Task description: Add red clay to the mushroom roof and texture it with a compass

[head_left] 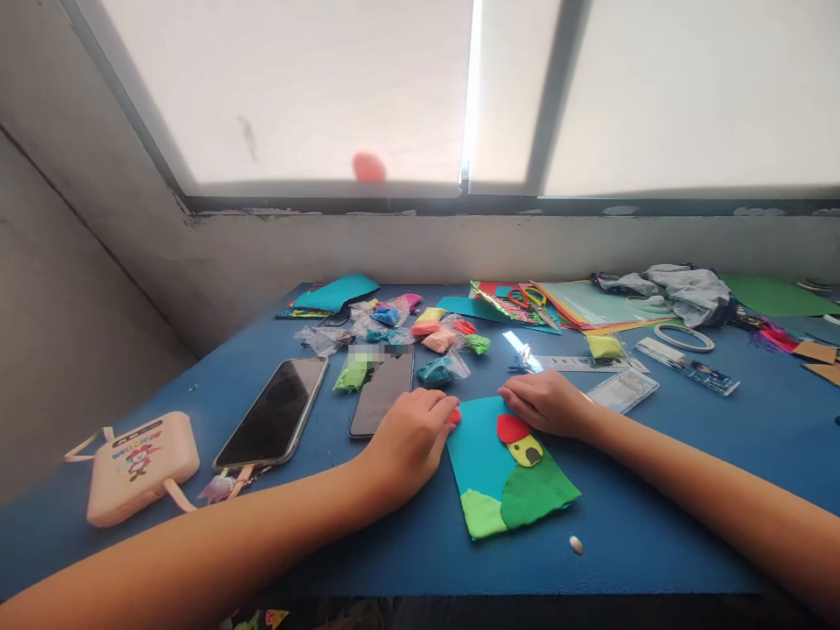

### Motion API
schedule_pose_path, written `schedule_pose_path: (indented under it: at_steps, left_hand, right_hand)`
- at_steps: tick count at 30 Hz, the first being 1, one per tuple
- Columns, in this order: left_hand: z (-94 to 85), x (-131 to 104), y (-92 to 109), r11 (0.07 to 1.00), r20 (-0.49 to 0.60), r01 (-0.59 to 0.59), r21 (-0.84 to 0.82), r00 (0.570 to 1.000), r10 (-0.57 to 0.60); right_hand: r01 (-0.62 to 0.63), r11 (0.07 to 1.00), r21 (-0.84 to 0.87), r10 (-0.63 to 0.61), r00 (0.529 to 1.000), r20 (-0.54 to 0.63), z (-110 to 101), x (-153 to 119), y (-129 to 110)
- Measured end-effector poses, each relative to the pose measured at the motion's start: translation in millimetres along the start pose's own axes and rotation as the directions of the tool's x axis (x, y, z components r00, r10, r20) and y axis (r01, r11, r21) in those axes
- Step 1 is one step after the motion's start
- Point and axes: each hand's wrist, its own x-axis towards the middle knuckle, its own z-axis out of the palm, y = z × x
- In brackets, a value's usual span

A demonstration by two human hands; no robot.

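A blue card (479,446) lies on the table in front of me, bearing flattened modelling clay: a dark green mound (542,486), a light green patch (484,514), a red piece (512,428) and a yellow piece (525,450) with dark marks. My left hand (416,429) is closed at the card's upper left edge, with a bit of red clay (454,416) showing at its fingertips. At the upper right corner rests my right hand (542,401), its fingers curled together on the card and covering that corner. Its thumb is hidden.
Two phones (272,411) and a pink power bank (144,468) are on the left. Several bagged clays (437,337) lie behind my hands. A ruler (570,363), scissors (535,302) and coloured papers (604,302) lie farther back. A small shell (576,545) sits near the front edge.
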Motion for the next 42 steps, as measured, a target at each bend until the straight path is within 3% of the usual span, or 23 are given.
schedule_pose_path:
  at_steps: [8, 16, 29, 32, 35, 38, 42]
  left_hand:
    - [-7.7, -0.9, 5.9, 0.988, 0.051, 0.079, 0.131, 0.995, -0.087]
    - [-2.5, -0.7, -2.9, 0.996, -0.058, 0.004, 0.092, 0.998, 0.001]
    - [0.2, -1.0, 0.1, 0.95, -0.255, -0.096, -0.296, 0.967, 0.018]
    - [-2.5, 0.5, 4.4, 0.893, -0.226, -0.061, -0.446, 0.973, -0.047]
    - [-5.6, 2.4, 7.6, 0.777, -0.091, 0.112, -0.619, 0.973, -0.212]
    - [-10.3, 3.7, 9.7, 0.596, 0.008, 0.246, -0.764, 0.928, -0.372]
    - [-16.1, 5.4, 10.8, 0.421, 0.062, 0.293, -0.859, 0.874, -0.482]
  right_hand:
    - [-0.033, 0.999, -0.002, 0.033, 0.999, 0.037, -1.7, -0.6, 0.7]
    - [-0.081, 0.997, -0.013, 0.082, 0.995, 0.062, -1.3, -2.5, 2.7]
    - [-0.102, 0.99, -0.094, 0.108, 0.992, 0.061, -2.3, -3.6, 3.5]
    - [-0.105, 0.99, -0.089, 0.112, 0.99, 0.08, -2.8, -3.3, 3.3]
    - [-0.089, 0.995, -0.045, 0.094, 0.986, 0.135, -4.0, -3.0, 3.2]
    - [-0.12, 0.993, 0.011, 0.117, 0.977, 0.177, -6.1, -1.5, 2.1]
    - [-0.282, 0.926, 0.253, 0.234, 0.951, 0.204, -10.5, 2.9, -3.2]
